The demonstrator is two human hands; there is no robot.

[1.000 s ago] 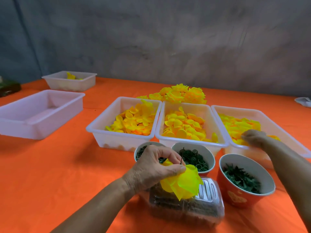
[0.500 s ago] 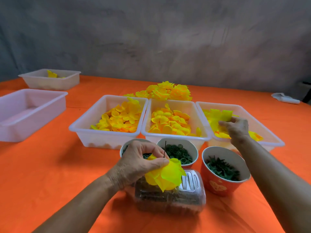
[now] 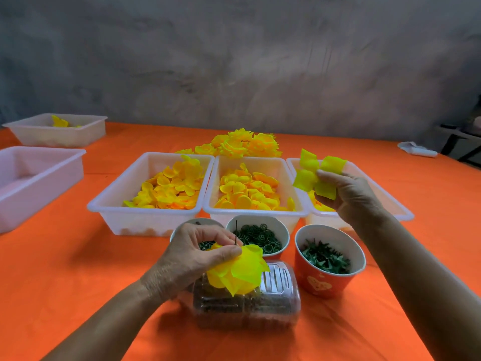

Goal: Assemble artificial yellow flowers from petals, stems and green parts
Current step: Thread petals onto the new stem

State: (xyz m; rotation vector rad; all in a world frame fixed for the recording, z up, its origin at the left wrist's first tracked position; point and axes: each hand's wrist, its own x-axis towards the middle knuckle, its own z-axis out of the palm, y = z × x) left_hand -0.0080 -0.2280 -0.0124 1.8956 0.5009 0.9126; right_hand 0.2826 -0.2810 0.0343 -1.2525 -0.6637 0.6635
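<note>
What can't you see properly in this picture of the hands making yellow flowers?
All in the head view:
- The bowl behind the left hand: that hand covers most of it.
- The clear box: the half-made flower hides its top, and its cloudy plastic blurs what's inside.
- The right tray: the right hand and its petal piece block most of it.
- The far left tray: cut off by the picture's edge.

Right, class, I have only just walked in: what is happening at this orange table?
A person is putting together artificial yellow flowers. The left hand holds a half-built flower by its thin dark stem, above a clear plastic box. The right hand holds a yellow petal piece over the right-hand white tray. Two more trays of petals, cups of green parts and a pile of finished flowers lie beyond.
</note>
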